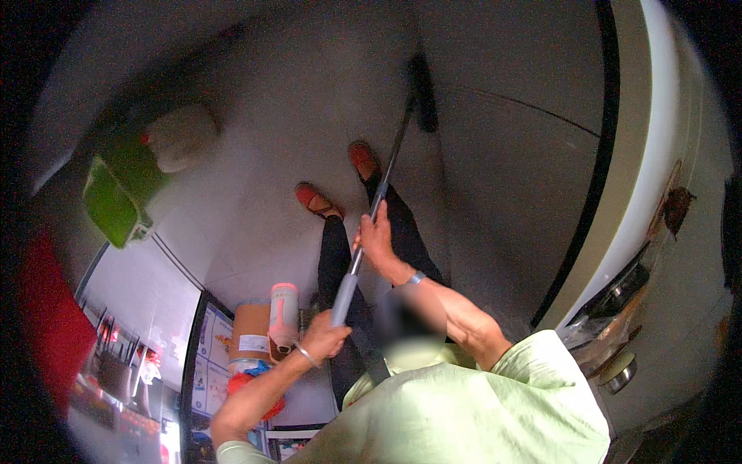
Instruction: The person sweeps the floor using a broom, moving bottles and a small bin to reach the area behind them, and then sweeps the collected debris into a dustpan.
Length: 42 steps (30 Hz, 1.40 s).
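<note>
My left hand [326,336] is closed around the grey grip at the upper end of a long metal pole [396,149]. Farther down, my right hand [375,236] wraps the same pole. The pole slants away past my right foot to a dark, narrow head [423,93] on the grey floor. Dim light hides whether this head is a mop or a broom. Both my feet, in red shoes [363,159], stand on the floor to the left of the pole.
At left are a green plastic container [110,203] and a pale, bulky thing [182,137]. A pink-and-white bottle [284,310] stands beside a brown drum-shaped container [251,327], near red and blue material. A curved pale edge [632,156] with dark trim runs along the right.
</note>
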### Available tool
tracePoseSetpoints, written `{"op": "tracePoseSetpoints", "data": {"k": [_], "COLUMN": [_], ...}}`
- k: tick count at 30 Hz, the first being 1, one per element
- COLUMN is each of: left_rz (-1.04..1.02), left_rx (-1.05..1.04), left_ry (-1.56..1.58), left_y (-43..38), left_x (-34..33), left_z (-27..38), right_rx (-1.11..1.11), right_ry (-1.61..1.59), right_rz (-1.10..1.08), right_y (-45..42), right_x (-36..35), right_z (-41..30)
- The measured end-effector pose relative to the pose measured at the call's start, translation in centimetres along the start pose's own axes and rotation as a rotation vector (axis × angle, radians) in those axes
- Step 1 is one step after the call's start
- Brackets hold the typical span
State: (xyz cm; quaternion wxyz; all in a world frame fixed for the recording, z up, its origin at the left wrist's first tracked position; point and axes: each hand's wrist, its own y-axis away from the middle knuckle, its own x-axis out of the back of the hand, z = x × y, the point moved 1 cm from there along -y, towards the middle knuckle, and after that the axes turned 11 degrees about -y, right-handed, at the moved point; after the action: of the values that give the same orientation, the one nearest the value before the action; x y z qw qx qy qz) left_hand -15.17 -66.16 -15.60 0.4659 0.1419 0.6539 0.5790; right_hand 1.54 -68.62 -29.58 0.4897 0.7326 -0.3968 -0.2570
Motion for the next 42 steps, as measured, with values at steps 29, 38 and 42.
{"op": "tracePoseSetpoints", "data": {"k": [29,38,42], "left_rz": [0.224,0.419,0.384], "left_rx": [0.086,-0.055,-0.169], "left_ry": [-0.647,-0.343,-0.062], "left_y": [-1.4,2.5,1.8], "left_x": [17.7,19.9,19.2], "left_z": [22.1,19.3,19.1], "right_rx": [-0.232,0.128,0.608], "right_ry": [-0.773,-0.022,1.111], "right_rz": [0.117,-0.16,-0.229], "right_y": [-13.5,-17.1,-22.4], "right_x": [-9.8,-17.3,-19.1], "right_z": [-4.1,-5.1,-7.5]}}
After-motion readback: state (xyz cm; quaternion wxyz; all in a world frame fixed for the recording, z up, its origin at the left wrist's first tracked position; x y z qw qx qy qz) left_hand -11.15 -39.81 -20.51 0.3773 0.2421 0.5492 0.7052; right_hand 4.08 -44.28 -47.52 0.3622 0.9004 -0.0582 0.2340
